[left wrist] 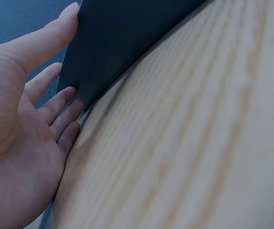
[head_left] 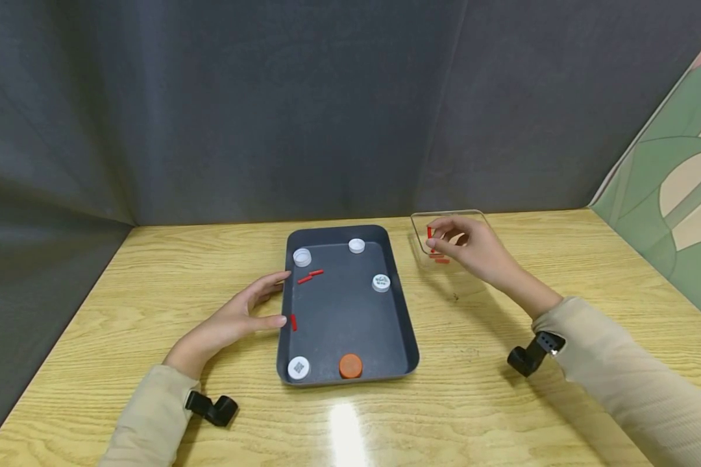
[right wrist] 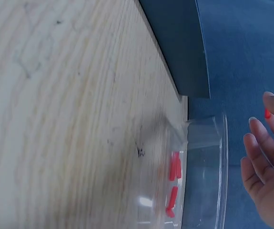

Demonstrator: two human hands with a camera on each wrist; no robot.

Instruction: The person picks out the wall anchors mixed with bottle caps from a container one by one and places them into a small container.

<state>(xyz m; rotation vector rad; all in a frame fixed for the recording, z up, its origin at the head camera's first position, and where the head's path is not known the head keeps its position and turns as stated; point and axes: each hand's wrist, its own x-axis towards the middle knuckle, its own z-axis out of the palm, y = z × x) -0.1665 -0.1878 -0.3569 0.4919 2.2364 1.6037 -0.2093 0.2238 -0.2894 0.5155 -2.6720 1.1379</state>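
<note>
Between thumb and fingertips, my right hand (head_left: 464,246) pinches a small red stick (head_left: 429,239), held upright over the clear plastic box (head_left: 448,213). Several red sticks (right wrist: 175,166) lie inside that box, seen through its wall in the right wrist view. My left hand (head_left: 230,322) is at the left side of the dark grey tray (head_left: 339,381), fingers spread and fingertips right at the rim. In the tray, two red sticks (head_left: 317,272) lie end to end near the upper left. Another red stick (head_left: 294,322) lies along the left wall, near my left thumb.
The tray also holds several white caps, including a white cap (head_left: 381,283) with dark markings and a white cap (head_left: 298,368) with a square pattern. An orange cap (head_left: 350,366) lies at its near edge. Behind the wooden table (head_left: 239,421) rises a dark fabric screen (head_left: 269,117).
</note>
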